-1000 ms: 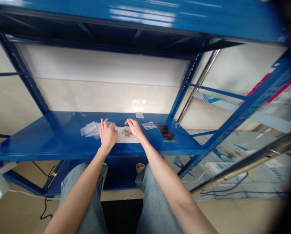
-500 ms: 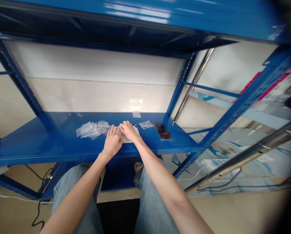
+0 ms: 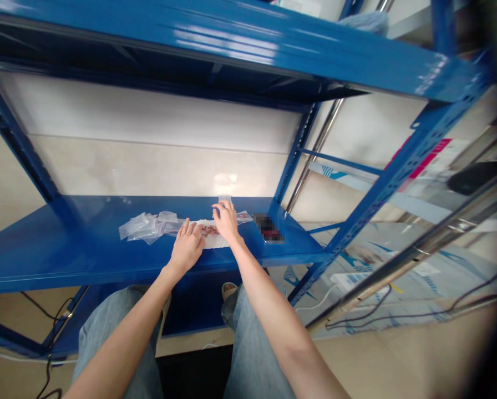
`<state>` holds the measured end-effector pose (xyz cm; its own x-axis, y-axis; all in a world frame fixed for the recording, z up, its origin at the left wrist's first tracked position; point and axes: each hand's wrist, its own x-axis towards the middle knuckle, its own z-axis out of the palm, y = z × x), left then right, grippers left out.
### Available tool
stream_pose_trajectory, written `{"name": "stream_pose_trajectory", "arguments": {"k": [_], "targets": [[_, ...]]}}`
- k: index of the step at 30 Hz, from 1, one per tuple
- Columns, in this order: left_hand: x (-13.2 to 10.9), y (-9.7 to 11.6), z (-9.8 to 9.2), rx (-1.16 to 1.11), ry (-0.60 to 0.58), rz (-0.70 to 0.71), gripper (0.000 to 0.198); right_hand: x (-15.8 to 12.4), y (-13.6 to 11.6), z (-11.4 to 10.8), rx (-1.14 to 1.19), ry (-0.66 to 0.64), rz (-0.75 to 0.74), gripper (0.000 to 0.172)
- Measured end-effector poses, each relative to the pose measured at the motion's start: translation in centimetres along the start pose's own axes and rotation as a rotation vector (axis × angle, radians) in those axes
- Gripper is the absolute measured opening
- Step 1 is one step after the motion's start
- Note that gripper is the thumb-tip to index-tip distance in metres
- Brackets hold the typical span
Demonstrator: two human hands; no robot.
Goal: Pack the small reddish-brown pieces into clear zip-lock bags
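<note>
A white sheet [image 3: 219, 241], perhaps tissue or paper, lies on the blue shelf with small reddish-brown pieces [image 3: 209, 230] on it; they are too small to name. My left hand [image 3: 186, 245] rests on the sheet's left edge, fingers stretched out and open. Over the sheet's right side is my right hand [image 3: 227, 221], its fingers loosely bent and apart, with nothing visible in them. To the left lies a loose pile of clear plastic bags [image 3: 145, 228]. A small clear bag [image 3: 244, 217] with reddish bits inside sits just right of my right hand.
The blue metal shelf [image 3: 86, 244] has an upper shelf [image 3: 232, 41] low overhead and an upright post [image 3: 356, 194] at right. A dark, blurred-out phone-like object [image 3: 268, 228] lies near the right end. Another flat clear bag [image 3: 224, 198] is at the back.
My hands were close together over the white sheet; they have moved apart, the right one up and away. The reddish-brown pieces on the sheet now show. The camera view has shifted slightly.
</note>
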<state>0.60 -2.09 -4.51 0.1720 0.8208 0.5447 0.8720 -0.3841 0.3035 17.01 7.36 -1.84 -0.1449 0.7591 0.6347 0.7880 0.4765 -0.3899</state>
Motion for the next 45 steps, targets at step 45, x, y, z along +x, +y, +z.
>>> {"name": "stream_pose_trajectory", "arguments": {"k": [45], "targets": [[1.3,1.4,-3.5,-0.905,0.256,-0.204,0.026,-5.2,-7.8,-2.6,1.128,-0.006,0.364,0.027]]}}
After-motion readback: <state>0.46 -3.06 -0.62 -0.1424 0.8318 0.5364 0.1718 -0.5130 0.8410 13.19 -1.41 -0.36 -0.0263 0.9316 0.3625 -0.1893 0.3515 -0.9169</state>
